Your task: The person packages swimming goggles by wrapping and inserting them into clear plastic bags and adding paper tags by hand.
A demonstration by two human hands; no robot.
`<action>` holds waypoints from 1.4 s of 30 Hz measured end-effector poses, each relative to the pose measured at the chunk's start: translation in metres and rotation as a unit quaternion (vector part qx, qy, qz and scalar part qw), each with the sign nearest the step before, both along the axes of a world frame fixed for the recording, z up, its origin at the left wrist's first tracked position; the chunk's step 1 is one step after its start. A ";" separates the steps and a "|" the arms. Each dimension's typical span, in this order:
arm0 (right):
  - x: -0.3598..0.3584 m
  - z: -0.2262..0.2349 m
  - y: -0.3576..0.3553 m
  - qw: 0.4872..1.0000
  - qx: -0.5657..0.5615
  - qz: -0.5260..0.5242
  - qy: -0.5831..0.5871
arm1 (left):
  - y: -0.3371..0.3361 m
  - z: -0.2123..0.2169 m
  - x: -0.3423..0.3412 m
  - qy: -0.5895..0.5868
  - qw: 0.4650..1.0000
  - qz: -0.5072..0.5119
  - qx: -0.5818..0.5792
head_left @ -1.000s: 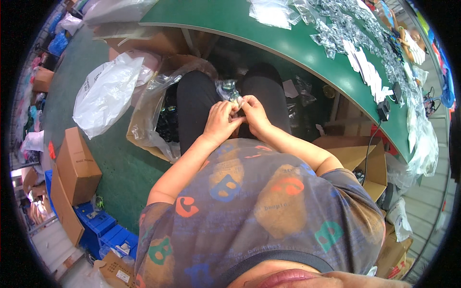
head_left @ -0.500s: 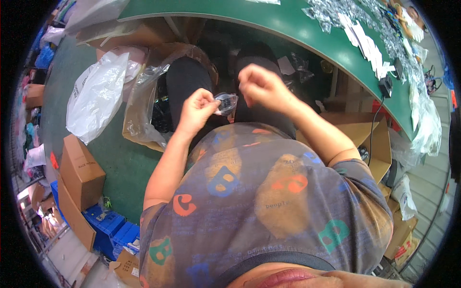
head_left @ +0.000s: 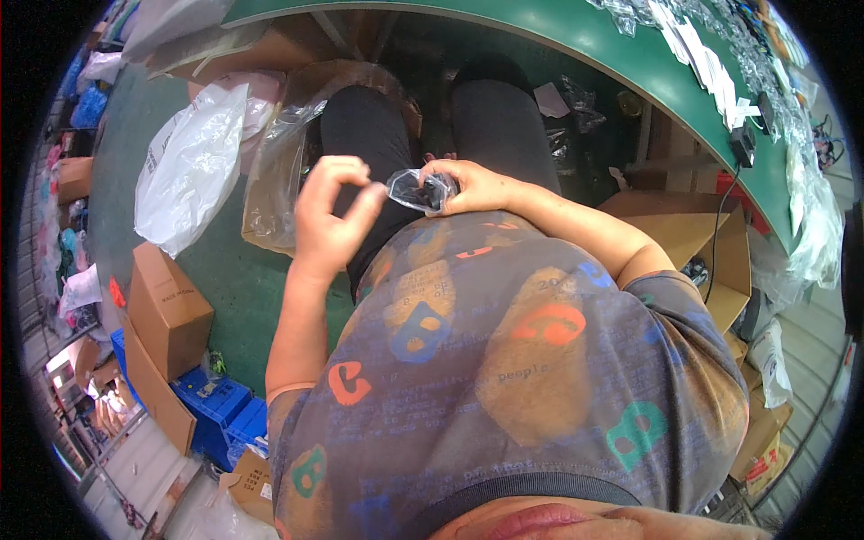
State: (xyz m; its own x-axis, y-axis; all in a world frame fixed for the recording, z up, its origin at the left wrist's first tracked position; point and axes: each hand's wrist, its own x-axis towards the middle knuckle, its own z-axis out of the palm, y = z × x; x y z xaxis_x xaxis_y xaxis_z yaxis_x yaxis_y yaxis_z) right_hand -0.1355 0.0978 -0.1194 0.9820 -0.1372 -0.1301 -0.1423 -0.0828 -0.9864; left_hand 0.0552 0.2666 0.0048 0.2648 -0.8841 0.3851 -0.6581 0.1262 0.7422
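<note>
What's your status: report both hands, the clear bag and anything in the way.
Right hand gripping clear bag, dark contents. Left hand open beside it, thumb close, contact unclear. Right hand partly covers bag; no other obstruction seen.

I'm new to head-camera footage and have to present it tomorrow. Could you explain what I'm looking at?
There is no machine here: a person works with two bare hands. The view comes from a wide fisheye camera worn on the head, looking down, so straight edges bend and the person's own shirt fills the lower part.

The right hand holds a small transparent plastic bag with something dark inside, too unclear to name. The left hand is beside it, thumb and fingers apart; whether the thumb touches the bag is hard to tell.

Beyond the legs is a curved-looking green tabletop, bearing long white paper slips and shiny transparent plastic packets. To the left is a large white plastic bag.
</note>
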 end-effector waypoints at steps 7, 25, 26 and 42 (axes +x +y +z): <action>0.007 -0.006 0.008 0.999 -0.010 0.007 -0.039 | -0.022 -0.031 -0.034 -0.085 0.991 -0.100 0.040; -0.001 0.008 0.001 0.996 0.022 0.061 0.056 | -0.019 0.006 -0.004 0.023 0.993 -0.036 0.112; 0.000 0.004 0.001 0.996 0.024 0.061 0.055 | -0.019 0.002 -0.006 0.016 0.988 -0.022 0.154; 0.000 0.000 0.002 0.999 -0.011 0.051 0.016 | -0.011 -0.019 -0.022 0.088 0.981 -0.105 0.137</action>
State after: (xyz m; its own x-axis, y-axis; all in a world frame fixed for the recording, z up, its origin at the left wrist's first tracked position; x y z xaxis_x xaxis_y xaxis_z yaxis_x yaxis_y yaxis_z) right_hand -0.1356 0.1001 -0.1193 0.9865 -0.0394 -0.1592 -0.1629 -0.1194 -0.9794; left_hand 0.0335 0.2560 -0.0140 0.1063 -0.9902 0.0909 -0.4972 0.0262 0.8673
